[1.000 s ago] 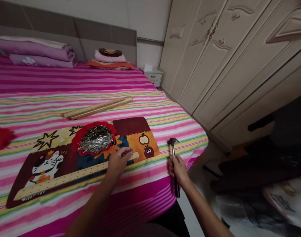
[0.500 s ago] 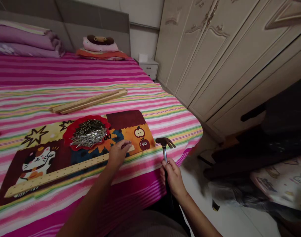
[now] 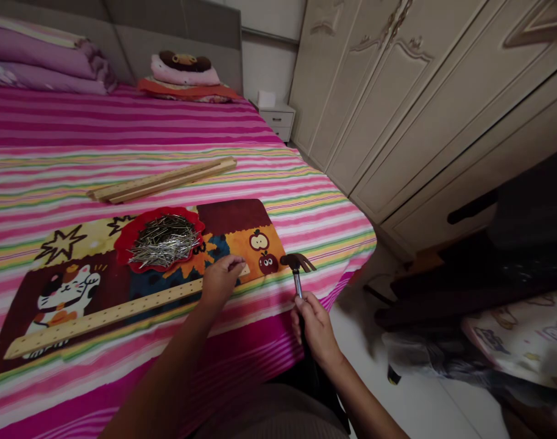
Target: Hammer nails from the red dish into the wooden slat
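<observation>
My right hand (image 3: 314,323) is wrapped round the handle of a claw hammer (image 3: 297,277), its head up and level with the mat's right edge. My left hand (image 3: 221,280) is closed in a pinch over the right end of a long wooden strip (image 3: 123,312) dotted with small holes or marks. Whatever the left fingertips hold is too small or hidden to make out. The strip lies across a patterned mat (image 3: 235,214). Behind it, a red scalloped bowl (image 3: 125,244) is heaped with silvery nails (image 3: 164,247).
More wooden strips (image 3: 164,180) lie together on the striped bedspread (image 3: 278,183) beyond the mat. Folded bedding (image 3: 45,61) and a small pillow stack (image 3: 184,76) are by the headboard. A wardrobe (image 3: 370,91) and nightstand (image 3: 278,119) stand beyond the bed's right side.
The hammer and my right hand have shifted slightly left, toward the strip's right end. My left hand stays pinched there. The whole view has tilted a little.
</observation>
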`<state>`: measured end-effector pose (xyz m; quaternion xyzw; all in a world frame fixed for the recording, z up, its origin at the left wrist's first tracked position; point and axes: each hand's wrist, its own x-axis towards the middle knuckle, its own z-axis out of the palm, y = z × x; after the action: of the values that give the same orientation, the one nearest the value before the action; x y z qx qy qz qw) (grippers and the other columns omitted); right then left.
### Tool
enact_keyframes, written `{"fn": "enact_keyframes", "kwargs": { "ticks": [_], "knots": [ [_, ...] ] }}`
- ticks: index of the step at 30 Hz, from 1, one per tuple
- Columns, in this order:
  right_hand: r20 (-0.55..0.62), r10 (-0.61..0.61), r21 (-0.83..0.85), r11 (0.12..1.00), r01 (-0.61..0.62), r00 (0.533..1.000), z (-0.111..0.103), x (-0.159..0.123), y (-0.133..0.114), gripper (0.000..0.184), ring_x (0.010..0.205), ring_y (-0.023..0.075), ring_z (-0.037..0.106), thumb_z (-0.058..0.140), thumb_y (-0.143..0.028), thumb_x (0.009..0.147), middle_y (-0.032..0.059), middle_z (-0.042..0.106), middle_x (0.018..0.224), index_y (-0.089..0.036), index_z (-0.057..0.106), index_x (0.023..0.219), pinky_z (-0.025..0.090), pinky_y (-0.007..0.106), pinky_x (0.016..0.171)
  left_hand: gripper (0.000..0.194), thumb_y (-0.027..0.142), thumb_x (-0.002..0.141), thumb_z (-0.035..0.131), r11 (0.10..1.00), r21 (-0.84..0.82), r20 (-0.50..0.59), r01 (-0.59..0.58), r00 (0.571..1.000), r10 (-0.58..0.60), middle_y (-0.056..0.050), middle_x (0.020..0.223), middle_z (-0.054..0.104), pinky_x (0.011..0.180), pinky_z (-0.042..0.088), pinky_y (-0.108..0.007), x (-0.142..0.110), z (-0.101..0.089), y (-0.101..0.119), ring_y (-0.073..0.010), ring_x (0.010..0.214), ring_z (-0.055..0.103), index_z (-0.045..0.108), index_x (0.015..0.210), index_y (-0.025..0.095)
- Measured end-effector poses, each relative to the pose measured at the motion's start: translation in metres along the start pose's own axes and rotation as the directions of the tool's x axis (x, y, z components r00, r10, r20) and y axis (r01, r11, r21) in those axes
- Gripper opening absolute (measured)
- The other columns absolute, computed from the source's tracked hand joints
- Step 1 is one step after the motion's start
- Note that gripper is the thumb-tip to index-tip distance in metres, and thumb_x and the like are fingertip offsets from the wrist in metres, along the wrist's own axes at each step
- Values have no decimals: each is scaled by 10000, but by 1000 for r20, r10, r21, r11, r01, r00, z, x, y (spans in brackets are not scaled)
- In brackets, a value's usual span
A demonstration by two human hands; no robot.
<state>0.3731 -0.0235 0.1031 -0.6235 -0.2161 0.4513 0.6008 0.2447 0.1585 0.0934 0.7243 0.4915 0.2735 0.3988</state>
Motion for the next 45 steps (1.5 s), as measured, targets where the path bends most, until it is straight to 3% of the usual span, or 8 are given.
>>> {"fn": "enact_keyframes", "kwargs": {
  "ticks": [11,18,26,29,32,34,36,45],
  "knots": [
    [243,-51,-212,972,104,969,31,-3,-37,221,387,60,417,443,-365,874,-68,501,556,-182,550,932,321,179,368,167,269,778,492,977,124,-37,-174,983,180,3,785,638,712,407,-244,-5,4,-6,-134,755,571,645,739,214],
    [231,-30,-274,957,95,973,44,7,-41,233,366,61,396,449,-358,856,-65,488,540,-180,574,940,290,178,335,164,268,797,518,966,145,-35,-212,975,219,3,732,592,682,386,-244,-5,4,-12,-127,717,534,618,686,201],
    [86,54,-79,996,-47,995,34,1,-32,383,354,77,382,549,-465,767,-73,481,540,-186,540,1029,277,178,294,135,177,756,578,965,172,-66,-196,975,210,-1,811,639,684,449,-222,-9,7,-6,-104,684,573,667,855,196],
    [-21,79,14,997,-79,997,22,1,-18,442,367,80,392,606,-507,707,-73,490,548,-200,529,1015,298,180,304,200,177,767,569,963,208,-120,-173,972,201,-12,819,645,665,466,-236,-5,-10,-6,-114,657,569,662,944,192],
    [-95,102,77,992,-95,990,10,-2,-2,430,372,84,393,650,-524,659,-75,479,530,-212,536,931,303,184,304,213,205,825,487,948,295,-237,-121,951,196,-65,914,652,801,460,-312,6,-45,-9,-183,844,587,661,946,185],
    [-120,116,78,991,-107,986,3,-5,7,401,371,83,393,657,-523,661,-74,478,521,-215,536,886,300,182,303,223,219,825,479,880,475,-275,-32,944,183,-91,957,652,879,429,-347,17,-70,-12,-225,947,572,673,931,183],
    [-126,139,74,989,-130,982,-3,-7,15,392,362,82,392,651,-524,677,-73,481,513,-214,531,885,302,183,303,225,217,807,494,787,616,-215,33,968,128,-101,953,654,875,423,-351,29,-88,-13,-239,943,575,691,913,192],
    [-129,171,115,981,-156,977,-7,-3,23,452,327,73,380,659,-531,680,-81,511,517,-208,504,956,309,189,295,228,214,789,452,765,639,-170,77,984,44,-126,838,639,754,432,-341,45,-95,-10,-258,834,609,663,715,171]
  ]
}}
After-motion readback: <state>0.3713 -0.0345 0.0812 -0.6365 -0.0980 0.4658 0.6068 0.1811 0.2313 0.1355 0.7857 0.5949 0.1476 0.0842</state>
